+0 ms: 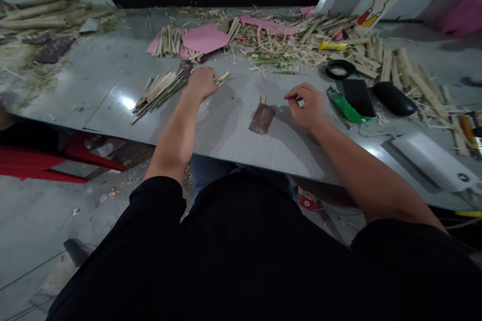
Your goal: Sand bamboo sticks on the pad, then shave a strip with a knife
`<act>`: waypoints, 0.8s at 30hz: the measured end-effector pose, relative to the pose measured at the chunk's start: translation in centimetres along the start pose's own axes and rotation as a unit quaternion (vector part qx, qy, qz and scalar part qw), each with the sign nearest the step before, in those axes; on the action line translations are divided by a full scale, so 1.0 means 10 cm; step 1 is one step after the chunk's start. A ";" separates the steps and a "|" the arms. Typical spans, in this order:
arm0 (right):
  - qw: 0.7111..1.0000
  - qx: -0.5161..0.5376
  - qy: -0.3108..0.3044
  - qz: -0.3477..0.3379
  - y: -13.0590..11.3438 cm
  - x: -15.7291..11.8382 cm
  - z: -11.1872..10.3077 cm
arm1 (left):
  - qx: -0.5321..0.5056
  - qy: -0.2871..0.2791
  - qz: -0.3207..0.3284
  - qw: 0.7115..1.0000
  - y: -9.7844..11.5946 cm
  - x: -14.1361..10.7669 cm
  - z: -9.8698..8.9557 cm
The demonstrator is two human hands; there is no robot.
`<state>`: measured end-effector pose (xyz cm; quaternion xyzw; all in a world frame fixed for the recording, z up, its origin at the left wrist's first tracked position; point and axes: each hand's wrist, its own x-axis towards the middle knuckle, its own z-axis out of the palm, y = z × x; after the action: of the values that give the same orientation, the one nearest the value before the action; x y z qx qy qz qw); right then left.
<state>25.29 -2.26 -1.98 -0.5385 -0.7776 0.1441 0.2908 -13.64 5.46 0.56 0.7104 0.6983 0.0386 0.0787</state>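
Observation:
My left hand (202, 83) is closed over thin bamboo strips, whose short ends (222, 78) stick out on its right. A fanned bundle of bamboo strips (160, 91) lies on the table just left of that hand. Between my hands rests a brown, sandpaper-like piece (262, 118), with a short bamboo strip (263, 99) poking from its top edge. My right hand (307, 105) hovers to the right of it, fingers curled and thumb and index tip drawn together. Nothing shows in that pinch. Under my left palm the grip is hidden.
Pink paper (206, 39), shavings (271, 50) and cut bamboo line the table's back. On the right are a black tape roll (340, 68), a green wrapper (350, 110), a black mouse (393, 99) and a white device (433, 160). A red chair (45, 160) stands at left.

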 end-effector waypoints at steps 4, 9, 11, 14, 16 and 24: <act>0.999 0.008 -0.032 -0.006 -0.02 -0.01 0.01 | -0.004 -0.005 -0.022 1.000 0.06 0.02 0.05; 0.999 0.005 -0.046 -0.008 -0.08 -0.03 0.02 | -0.019 -0.013 -0.028 0.999 0.06 0.02 0.07; 0.999 0.002 -0.053 -0.008 -0.09 -0.04 0.02 | -0.032 -0.003 -0.037 0.999 0.02 0.03 0.04; 0.998 0.000 -0.060 -0.012 -0.10 -0.05 0.01 | -0.050 0.031 -0.051 0.997 -0.10 0.04 -0.05; 0.998 0.004 -0.057 -0.024 -0.09 -0.05 0.01 | -0.053 0.048 -0.052 0.996 -0.20 0.06 -0.12; 0.996 0.012 -0.064 -0.056 -0.02 -0.05 0.05 | -0.035 0.027 -0.024 0.999 -0.40 0.02 -0.20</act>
<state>24.99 -2.74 -2.44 -0.4806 -0.8216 0.1712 0.2543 -17.95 5.80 1.90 0.6890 0.7151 0.0805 0.0860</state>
